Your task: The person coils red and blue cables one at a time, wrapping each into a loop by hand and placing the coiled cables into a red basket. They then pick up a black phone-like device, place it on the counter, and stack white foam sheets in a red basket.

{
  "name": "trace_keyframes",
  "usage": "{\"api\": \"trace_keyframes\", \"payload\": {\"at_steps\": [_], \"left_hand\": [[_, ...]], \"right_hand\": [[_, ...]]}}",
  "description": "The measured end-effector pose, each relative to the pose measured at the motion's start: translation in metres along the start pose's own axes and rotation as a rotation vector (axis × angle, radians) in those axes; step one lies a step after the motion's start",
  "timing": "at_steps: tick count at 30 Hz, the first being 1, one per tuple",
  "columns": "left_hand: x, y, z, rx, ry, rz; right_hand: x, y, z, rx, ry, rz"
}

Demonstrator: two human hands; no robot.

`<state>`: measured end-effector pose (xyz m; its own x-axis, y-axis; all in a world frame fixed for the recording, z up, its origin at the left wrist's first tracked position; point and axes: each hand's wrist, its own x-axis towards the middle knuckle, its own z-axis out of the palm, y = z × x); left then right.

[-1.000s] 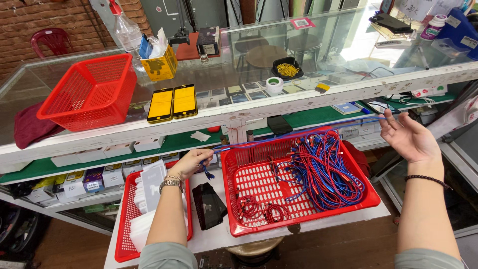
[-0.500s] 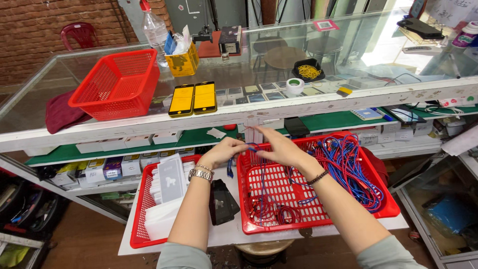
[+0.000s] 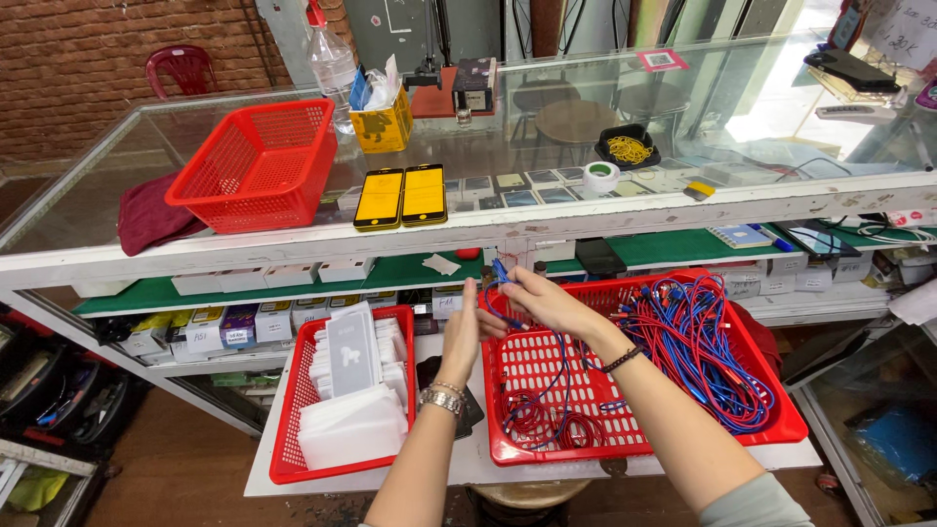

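Note:
My left hand (image 3: 462, 332) and my right hand (image 3: 545, 301) meet above the near-left corner of a big red basket (image 3: 791, 420). Both pinch a blue cable (image 3: 505, 289) between them; its plug end sticks up by my right fingers and its cord trails down into the basket. A thick heap of blue and red cables (image 3: 698, 351) fills the basket's right half. A small coil of red cable (image 3: 547, 425) lies at its front left. I wear a metal watch on the left wrist and a dark band on the right.
A smaller red basket (image 3: 285, 459) with white packets stands at the left on the low white table. Behind is a glass counter (image 3: 547, 127) carrying an empty red basket (image 3: 259, 161), two yellow-edged phone screens (image 3: 401, 195), a tape roll (image 3: 599, 178) and a bottle.
My right hand came in from the far right to join the left at the basket corner. Both now hold the blue cable raised, and the view has shifted slightly.

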<state>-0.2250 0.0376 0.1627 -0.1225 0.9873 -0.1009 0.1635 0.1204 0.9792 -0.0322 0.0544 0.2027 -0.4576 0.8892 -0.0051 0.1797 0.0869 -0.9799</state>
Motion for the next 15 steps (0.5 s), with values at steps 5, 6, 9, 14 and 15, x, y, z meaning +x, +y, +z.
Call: {"api": "trace_keyframes", "payload": {"at_steps": [5,6,9,14,15], "left_hand": [[-0.005,0.0,0.014,0.182,-0.076,-0.043],[-0.004,0.002,0.014,-0.1,-0.21,-0.122],[0.01,0.006,0.016,-0.831,-0.438,-0.365],[0.056,-0.003,-0.011,-1.524,-0.7,-0.295],[0.064,-0.008,-0.02,-1.496,-0.609,-0.26]], "right_hand": [[-0.006,0.0,-0.003,-0.431,0.172,-0.069],[-0.008,-0.002,-0.004,-0.519,0.2,-0.052],[-0.015,-0.002,0.004,-0.503,0.044,-0.292],[-0.042,0.003,0.009,-0.386,-0.164,0.004],[-0.047,0.004,0.003,-0.261,-0.202,0.016]]}}
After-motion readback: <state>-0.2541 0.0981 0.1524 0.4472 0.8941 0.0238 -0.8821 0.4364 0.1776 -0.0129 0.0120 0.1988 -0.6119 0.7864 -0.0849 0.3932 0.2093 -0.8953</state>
